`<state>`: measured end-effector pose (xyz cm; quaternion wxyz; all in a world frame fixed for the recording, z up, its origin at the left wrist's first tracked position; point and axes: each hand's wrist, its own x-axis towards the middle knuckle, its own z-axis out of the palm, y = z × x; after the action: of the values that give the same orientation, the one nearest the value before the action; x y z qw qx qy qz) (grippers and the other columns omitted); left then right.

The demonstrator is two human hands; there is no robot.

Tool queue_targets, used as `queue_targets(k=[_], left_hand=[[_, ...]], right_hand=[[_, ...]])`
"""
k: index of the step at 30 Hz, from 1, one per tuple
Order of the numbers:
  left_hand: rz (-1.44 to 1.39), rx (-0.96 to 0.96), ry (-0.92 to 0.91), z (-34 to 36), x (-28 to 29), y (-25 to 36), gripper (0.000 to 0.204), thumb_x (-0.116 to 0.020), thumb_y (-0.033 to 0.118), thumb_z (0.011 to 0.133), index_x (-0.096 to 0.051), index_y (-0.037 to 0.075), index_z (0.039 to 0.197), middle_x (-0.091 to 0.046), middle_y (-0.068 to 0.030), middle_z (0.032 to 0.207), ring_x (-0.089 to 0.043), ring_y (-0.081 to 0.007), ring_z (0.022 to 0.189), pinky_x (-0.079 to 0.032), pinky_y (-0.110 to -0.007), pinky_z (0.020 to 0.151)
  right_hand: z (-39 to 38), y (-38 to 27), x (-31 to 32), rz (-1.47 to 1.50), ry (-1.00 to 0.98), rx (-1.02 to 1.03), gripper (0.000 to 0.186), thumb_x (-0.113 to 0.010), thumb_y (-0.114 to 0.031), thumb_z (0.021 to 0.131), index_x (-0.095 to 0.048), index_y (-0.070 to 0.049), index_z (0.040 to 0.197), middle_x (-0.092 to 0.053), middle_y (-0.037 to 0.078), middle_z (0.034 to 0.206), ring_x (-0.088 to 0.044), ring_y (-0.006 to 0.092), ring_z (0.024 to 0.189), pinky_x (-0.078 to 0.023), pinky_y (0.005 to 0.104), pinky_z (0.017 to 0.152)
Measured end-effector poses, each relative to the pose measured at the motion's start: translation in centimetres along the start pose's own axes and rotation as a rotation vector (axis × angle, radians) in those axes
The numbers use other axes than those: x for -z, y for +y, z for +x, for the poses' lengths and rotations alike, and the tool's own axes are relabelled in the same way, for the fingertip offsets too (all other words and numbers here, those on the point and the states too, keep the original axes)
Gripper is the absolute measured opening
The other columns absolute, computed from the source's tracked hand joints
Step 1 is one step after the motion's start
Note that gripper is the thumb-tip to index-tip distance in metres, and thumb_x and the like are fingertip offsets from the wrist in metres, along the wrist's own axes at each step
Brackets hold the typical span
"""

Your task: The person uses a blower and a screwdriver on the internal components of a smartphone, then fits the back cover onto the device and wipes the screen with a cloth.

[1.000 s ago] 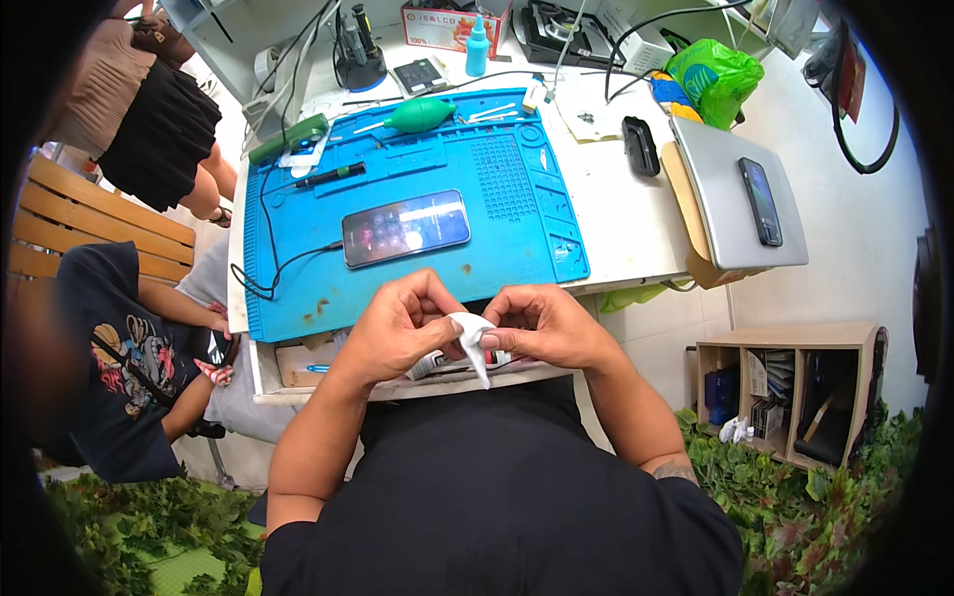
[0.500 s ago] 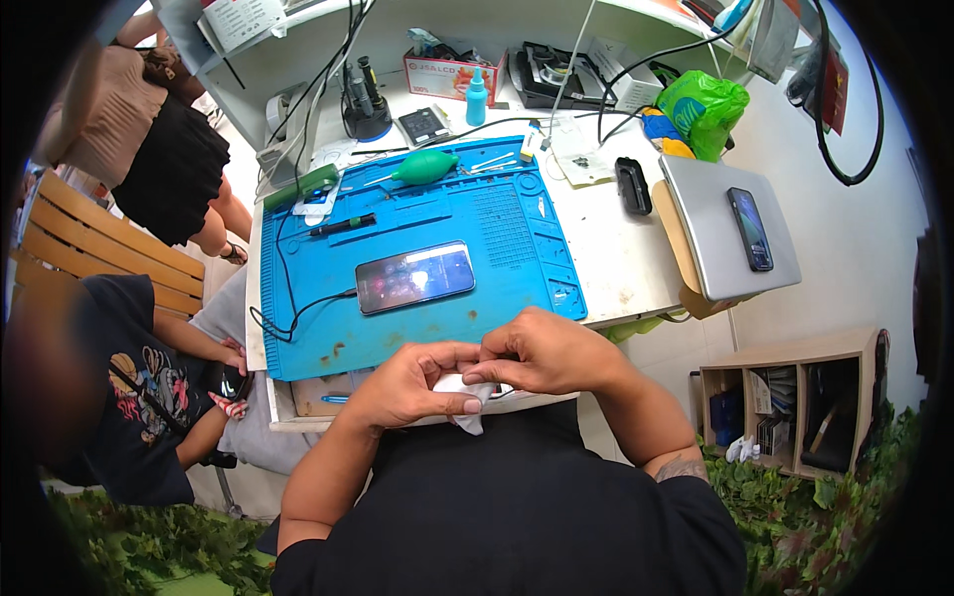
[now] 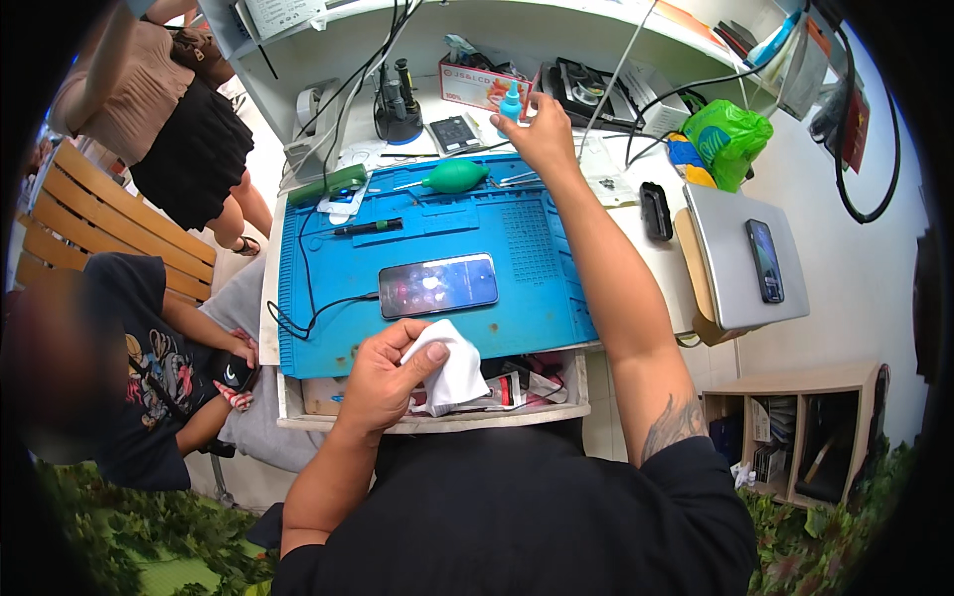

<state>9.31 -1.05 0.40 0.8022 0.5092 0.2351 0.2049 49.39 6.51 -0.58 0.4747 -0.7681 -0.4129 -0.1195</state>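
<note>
Head fisheye, steeply down, close over blue mat

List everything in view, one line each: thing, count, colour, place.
Work mat: 1, blue, bench top.
Phone: 1, dark, screen lit, on mat.
Second phone: 1, dark, on grey laptop.
Air blower: 1, green, mat's far edge.
Dropper bottle: 1, blue, at right fingertips.
Bag: 1, green, far right.
Cloth: 1, white, over open drawer.
Left hand: holds cloth.
Right hand: reaching the bottle.

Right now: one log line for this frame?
left hand: holds white cloth | right hand: grips small blue bottle | phone: flat on blue mat
</note>
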Motion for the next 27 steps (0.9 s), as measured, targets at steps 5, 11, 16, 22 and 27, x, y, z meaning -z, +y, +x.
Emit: queue_targets(k=[5, 11, 16, 22, 27], left_hand=[[-0.093, 0.022, 0.156, 0.8, 2.1, -1.3, 0.026, -0.073, 0.018, 0.11, -0.071, -0.003, 0.126, -0.08, -0.0117, 0.11, -0.079, -0.0163, 0.093, -0.064, -0.032, 0.085], [-0.224, -0.044, 0.249, 1.8, 1.0, -0.5, 0.035, -0.06, 0.026, 0.116, -0.064, -0.001, 0.138, -0.078, -0.0153, 0.122, -0.08, -0.0245, 0.1, -0.07, -0.04, 0.078], [-0.365, -0.132, 0.289, 3.7, 2.8, 0.6, 0.035, -0.058, 0.024, 0.117, -0.062, 0.0, 0.143, -0.074, -0.0163, 0.136, -0.077, -0.0297, 0.118, -0.07, -0.046, 0.092], [-0.507, -0.288, 0.379, 5.5, 4.3, 2.4, 0.038, -0.06, 0.019, 0.116, -0.06, -0.002, 0.148, -0.071, -0.0176, 0.144, -0.071, -0.0283, 0.131, -0.059, -0.043, 0.115], [-0.594, -0.309, 0.315, 7.9, 5.5, 1.9, 0.043, -0.053, 0.021, 0.119, -0.055, -0.005, 0.153, -0.064, -0.0206, 0.155, -0.064, -0.0322, 0.143, -0.054, -0.047, 0.121]], right_hand=[[1.8, 0.4, -2.8, -0.147, -0.164, -0.187, 0.057, -0.096, -0.037, 0.081, -0.079, -0.001, 0.122, -0.083, 0.021, 0.107, -0.08, 0.0391, 0.105, -0.062, 0.0471, 0.095], [1.2, 0.6, -2.9, 0.162, 0.162, 0.073, 0.045, -0.091, -0.026, 0.077, -0.077, -0.001, 0.112, -0.082, 0.021, 0.103, -0.081, 0.0368, 0.094, -0.063, 0.0447, 0.087], [-4.1, -5.9, 5.7, 0.44, -0.115, 0.151, 0.046, -0.087, -0.024, 0.081, -0.075, 0.0, 0.119, -0.081, 0.02, 0.101, -0.081, 0.0281, 0.09, -0.063, 0.0384, 0.081], [-11.4, -9.2, 10.9, 0.324, -0.238, 0.351, 0.039, -0.083, -0.005, 0.085, -0.072, -0.002, 0.122, -0.076, 0.019, 0.115, -0.076, 0.036, 0.104, -0.062, 0.0444, 0.089], [-12.9, -9.8, 12.3, 0.149, -0.23, 0.457, 0.041, -0.077, 0.004, 0.08, -0.071, -0.001, 0.12, -0.074, 0.018, 0.118, -0.071, 0.039, 0.113, -0.059, 0.0472, 0.099]])
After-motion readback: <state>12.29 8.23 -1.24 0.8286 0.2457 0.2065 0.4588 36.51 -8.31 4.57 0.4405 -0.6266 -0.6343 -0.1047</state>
